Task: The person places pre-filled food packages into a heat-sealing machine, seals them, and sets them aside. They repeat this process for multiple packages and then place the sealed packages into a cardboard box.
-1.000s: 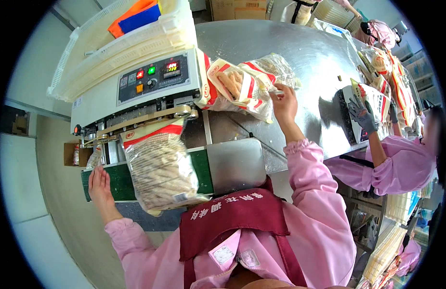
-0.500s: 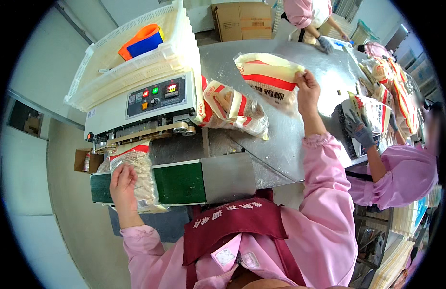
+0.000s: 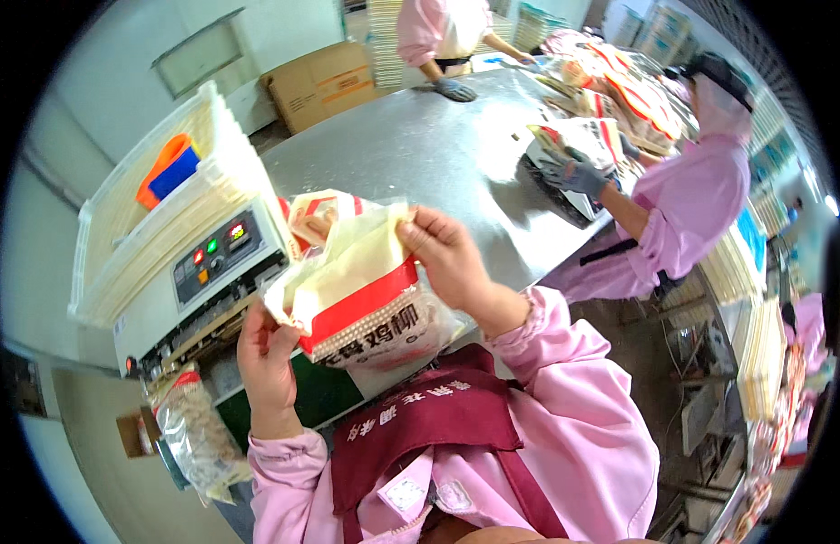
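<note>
In front of my chest I stretch a plastic food bag (image 3: 361,313), cream with a red band, between both hands. My left hand (image 3: 268,358) pinches its top edge at one corner, and my right hand (image 3: 445,258) pinches the other corner. The bag's lower part is see-through, with pale contents that I cannot make out. Just behind it another bag (image 3: 322,216) lies on the metal table. A filled bag of pale pieces (image 3: 200,431) is at the left end of the green conveyor belt (image 3: 325,390), below the band sealer (image 3: 139,317).
Stacked white crates (image 3: 98,245) holding an orange and blue object (image 3: 170,172) stand behind the sealer's control panel (image 3: 219,254). Across the steel table (image 3: 411,145), a co-worker's gloved hand (image 3: 574,174) rests on a bag; several bags are piled beyond. A cardboard box (image 3: 320,86) stands behind.
My left hand has left the filled bag on the belt, which has moved left, and now grips the other bag. My right hand has brought that bag nearer. The view has turned right.
</note>
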Demonstrator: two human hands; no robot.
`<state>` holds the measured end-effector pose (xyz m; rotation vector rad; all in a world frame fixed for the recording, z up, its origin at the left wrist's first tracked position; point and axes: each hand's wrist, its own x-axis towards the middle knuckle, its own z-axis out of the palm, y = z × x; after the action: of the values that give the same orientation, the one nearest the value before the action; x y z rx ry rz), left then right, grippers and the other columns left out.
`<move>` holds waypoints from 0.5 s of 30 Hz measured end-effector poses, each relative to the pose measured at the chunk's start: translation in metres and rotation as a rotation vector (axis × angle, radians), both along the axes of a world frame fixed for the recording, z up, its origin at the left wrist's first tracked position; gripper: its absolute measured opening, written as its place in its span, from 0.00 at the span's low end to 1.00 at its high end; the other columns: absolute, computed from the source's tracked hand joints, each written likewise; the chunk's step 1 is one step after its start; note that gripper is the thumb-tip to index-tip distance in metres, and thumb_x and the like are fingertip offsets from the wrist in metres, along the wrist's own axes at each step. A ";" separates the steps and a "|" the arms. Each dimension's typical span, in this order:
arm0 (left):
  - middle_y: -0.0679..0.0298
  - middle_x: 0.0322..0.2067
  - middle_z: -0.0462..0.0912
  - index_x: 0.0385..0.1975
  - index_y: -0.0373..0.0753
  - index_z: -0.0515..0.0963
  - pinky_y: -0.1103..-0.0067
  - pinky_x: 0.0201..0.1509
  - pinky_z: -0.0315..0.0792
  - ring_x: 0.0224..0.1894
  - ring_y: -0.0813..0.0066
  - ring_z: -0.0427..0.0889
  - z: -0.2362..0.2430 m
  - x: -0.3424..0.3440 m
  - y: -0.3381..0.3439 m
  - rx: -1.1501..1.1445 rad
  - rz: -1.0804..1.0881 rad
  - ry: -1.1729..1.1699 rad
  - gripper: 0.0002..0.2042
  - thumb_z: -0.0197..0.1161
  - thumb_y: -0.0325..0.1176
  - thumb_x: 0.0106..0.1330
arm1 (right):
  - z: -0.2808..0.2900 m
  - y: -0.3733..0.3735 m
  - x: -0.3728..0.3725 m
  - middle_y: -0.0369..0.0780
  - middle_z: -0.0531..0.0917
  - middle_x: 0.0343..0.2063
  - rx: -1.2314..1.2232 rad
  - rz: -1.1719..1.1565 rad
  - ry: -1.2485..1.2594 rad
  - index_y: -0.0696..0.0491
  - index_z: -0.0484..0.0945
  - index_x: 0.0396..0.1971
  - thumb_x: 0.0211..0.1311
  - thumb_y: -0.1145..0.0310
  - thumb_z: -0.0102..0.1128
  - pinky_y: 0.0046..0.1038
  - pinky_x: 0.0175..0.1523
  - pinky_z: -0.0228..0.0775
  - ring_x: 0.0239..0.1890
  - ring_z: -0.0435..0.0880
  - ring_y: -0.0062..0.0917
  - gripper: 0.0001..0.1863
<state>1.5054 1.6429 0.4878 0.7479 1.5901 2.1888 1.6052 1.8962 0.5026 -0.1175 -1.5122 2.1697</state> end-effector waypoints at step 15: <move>0.64 0.43 0.83 0.48 0.33 0.76 0.79 0.55 0.71 0.44 0.77 0.80 -0.012 -0.004 0.009 0.157 0.101 -0.107 0.25 0.78 0.32 0.52 | 0.024 -0.010 0.047 0.43 0.83 0.31 0.778 -0.595 0.110 0.60 0.82 0.36 0.59 0.80 0.64 0.25 0.37 0.78 0.32 0.85 0.27 0.05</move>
<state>1.5012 1.6523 0.4756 0.5941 1.4461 2.4051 1.6526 1.8859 0.5268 -0.1526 -1.8471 1.0349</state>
